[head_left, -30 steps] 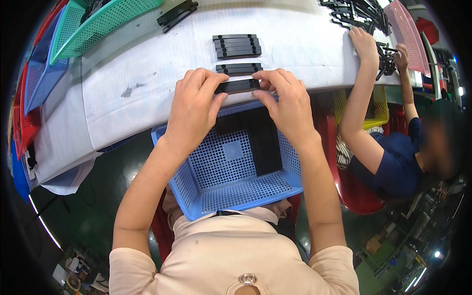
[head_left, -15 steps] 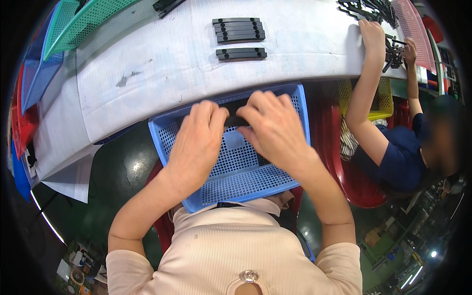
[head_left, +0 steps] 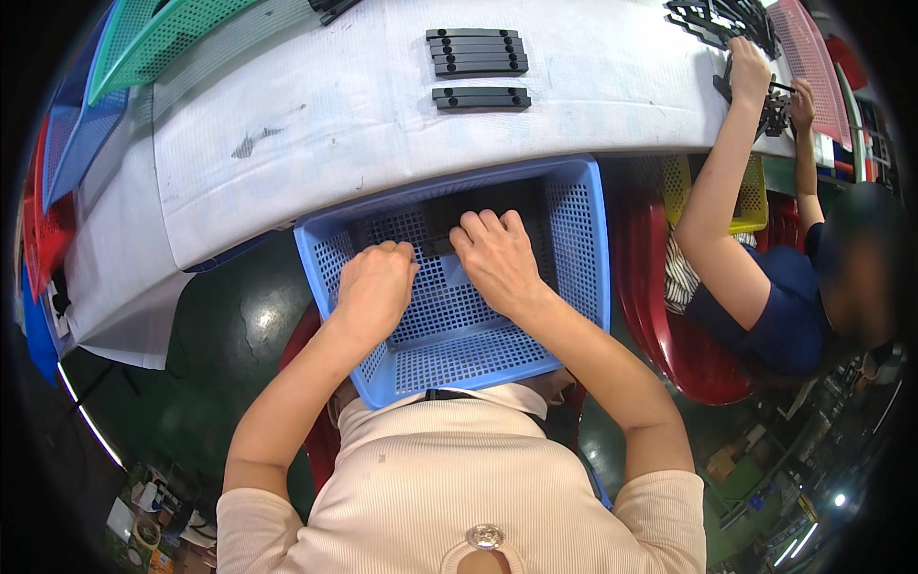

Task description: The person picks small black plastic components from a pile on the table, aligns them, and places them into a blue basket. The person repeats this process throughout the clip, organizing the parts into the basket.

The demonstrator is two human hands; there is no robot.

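A blue perforated plastic basket (head_left: 469,378) rests on my lap, against the table's front edge. Both hands are inside it. My left hand (head_left: 377,289) is closed, its fingers curled downward over the basket's left part; whatever they hold is hidden. Beside it, my right hand (head_left: 497,260) is also closed, with fingertips bent down at the edge of dark flat parts (head_left: 516,196) lying along the basket's far side. Its grip is covered by the hand itself. On the table beyond are several black bars with round dark spots (head_left: 478,62), side by side, and one separate bar (head_left: 481,98) nearer me.
A white-covered table (head_left: 316,124) spans the front. Green (head_left: 172,43) and blue baskets (head_left: 84,143) stand at the left. To the right, a co-worker (head_left: 755,277) handles black parts (head_left: 773,113) near a pink basket (head_left: 811,72). A red chair (head_left: 645,287) stands between us.
My hands have moved lower and apart; the black piece between them is no longer visible there. More of the basket's inside shows. The co-worker's hands have shifted slightly.
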